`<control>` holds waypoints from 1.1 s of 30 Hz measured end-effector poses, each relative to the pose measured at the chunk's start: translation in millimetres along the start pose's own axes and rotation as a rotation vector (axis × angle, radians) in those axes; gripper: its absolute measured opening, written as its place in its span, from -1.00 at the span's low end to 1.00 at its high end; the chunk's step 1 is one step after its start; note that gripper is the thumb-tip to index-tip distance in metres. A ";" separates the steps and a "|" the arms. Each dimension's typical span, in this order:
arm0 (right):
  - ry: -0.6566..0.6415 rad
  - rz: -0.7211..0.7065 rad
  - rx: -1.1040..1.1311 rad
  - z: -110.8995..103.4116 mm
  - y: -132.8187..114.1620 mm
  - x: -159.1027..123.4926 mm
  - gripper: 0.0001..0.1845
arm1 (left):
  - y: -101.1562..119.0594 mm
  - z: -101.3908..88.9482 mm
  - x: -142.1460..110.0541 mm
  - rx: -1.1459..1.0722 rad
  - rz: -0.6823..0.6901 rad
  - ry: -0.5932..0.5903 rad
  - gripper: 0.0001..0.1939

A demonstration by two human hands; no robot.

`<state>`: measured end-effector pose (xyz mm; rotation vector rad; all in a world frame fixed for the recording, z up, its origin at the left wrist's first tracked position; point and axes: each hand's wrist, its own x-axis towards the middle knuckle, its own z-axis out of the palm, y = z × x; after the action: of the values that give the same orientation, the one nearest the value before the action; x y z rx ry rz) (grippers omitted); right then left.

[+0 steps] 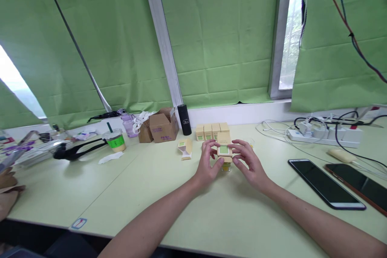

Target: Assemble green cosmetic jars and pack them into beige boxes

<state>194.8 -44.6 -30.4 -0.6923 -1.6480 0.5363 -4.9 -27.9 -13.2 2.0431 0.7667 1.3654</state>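
Note:
Fingers of my left hand [208, 164] and my right hand [250, 165] close round a small tan cardboard box [223, 150] from its two sides. A green patch with a pale border shows on the box, and a flap stands up at its far end. Directly below the box, a small glass jar [226, 166] with something yellow in it is partly visible; I cannot tell whether it is partly inside the box. Behind my hands stands a row of several similar tan boxes [208, 132]. An opened tan box [184, 149] lies left of my left hand.
Two phones [325, 183] and a white power strip [329, 135] with cables lie at the right. Farther left are a black cylinder [184, 119], a brown carton [163, 127], a drink cup [115, 141] with a straw, and a white tissue [110, 157].

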 end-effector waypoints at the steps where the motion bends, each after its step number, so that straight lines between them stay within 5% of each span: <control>1: -0.002 0.000 0.001 0.1 -0.1 -0.1 -0.63 | 0.1 -0.1 0.1 0.003 0.002 0.000 -0.59; 33: -0.029 -0.033 0.014 0.9 1.4 -1.2 -0.65 | -1.0 0.4 -0.6 0.039 0.004 0.015 -0.66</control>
<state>194.3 -44.4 -32.3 -0.6485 -1.6784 0.5354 -4.8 -27.7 -14.4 2.0675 0.8021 1.3791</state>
